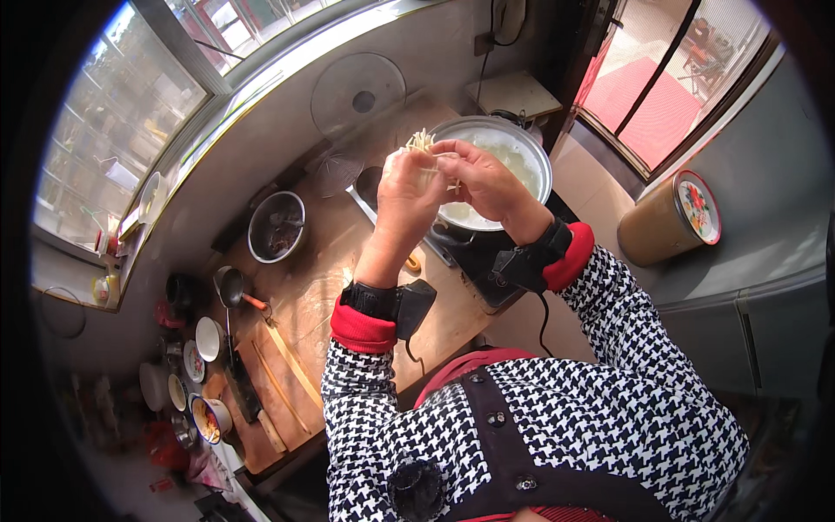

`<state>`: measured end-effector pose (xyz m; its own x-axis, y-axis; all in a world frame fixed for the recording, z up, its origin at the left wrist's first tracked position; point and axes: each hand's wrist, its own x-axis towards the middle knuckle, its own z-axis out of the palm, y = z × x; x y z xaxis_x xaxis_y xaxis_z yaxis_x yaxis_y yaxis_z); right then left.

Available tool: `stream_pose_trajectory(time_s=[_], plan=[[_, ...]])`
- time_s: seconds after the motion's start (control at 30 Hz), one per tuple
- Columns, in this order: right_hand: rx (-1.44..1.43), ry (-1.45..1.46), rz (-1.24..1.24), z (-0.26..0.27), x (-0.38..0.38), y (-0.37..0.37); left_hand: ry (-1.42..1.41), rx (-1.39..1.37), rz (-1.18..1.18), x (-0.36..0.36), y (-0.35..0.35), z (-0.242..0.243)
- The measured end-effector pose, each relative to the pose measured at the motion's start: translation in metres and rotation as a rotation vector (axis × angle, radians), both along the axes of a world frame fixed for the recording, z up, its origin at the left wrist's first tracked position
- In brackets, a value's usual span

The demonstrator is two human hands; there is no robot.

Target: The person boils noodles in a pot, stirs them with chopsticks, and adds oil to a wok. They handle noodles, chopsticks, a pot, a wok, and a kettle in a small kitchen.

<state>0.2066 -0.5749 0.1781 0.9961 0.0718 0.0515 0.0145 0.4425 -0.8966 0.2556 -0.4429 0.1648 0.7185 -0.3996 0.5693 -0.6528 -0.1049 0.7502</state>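
My left hand is closed around a bunch of pale noodles, whose ends stick out above the fingers. Close on its right, my right hand pinches some strands of the same bunch between thumb and fingers. Both hands are raised over the left part of a wide metal pot, which holds pale, foamy, steaming liquid. The pot stands on a black stove. Part of the pot and some of the noodles are hidden behind the hands.
On the wooden counter lie a steel bowl with dark contents, a ladle, a cleaver and wooden sticks. Several small bowls line the left side. A glass lid leans on the wall; a drum stands right.
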Motion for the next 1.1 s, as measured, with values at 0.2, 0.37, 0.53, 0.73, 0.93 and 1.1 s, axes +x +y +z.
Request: stream_pose_trajectory(time_s=[0.2,0.37,0.53,0.73,0.93,1.1], plan=[[-0.175,0.031,-0.179,-0.006,0.014,-0.072,-0.071,0.045,-0.017,0.020,-0.065,-0.007],[-0.225,0.122,-0.189,-0.044,0.021,-0.097,-0.023,0.093,0.008,0.011,-0.068,-0.036],[-0.751,0.157,-0.176,-0.072,0.020,-0.114,-0.152,0.391,-0.006,0.009,-0.035,-0.037],[-1.216,-0.262,-0.067,-0.062,0.010,-0.094,-0.014,0.454,0.177,0.011,0.054,-0.051],[-0.914,-0.182,0.162,-0.079,-0.047,-0.005,0.306,0.585,0.818,-0.052,0.293,-0.141],[-0.752,0.021,0.383,-0.111,-0.058,0.068,0.689,0.790,1.434,-0.119,0.398,-0.191]])
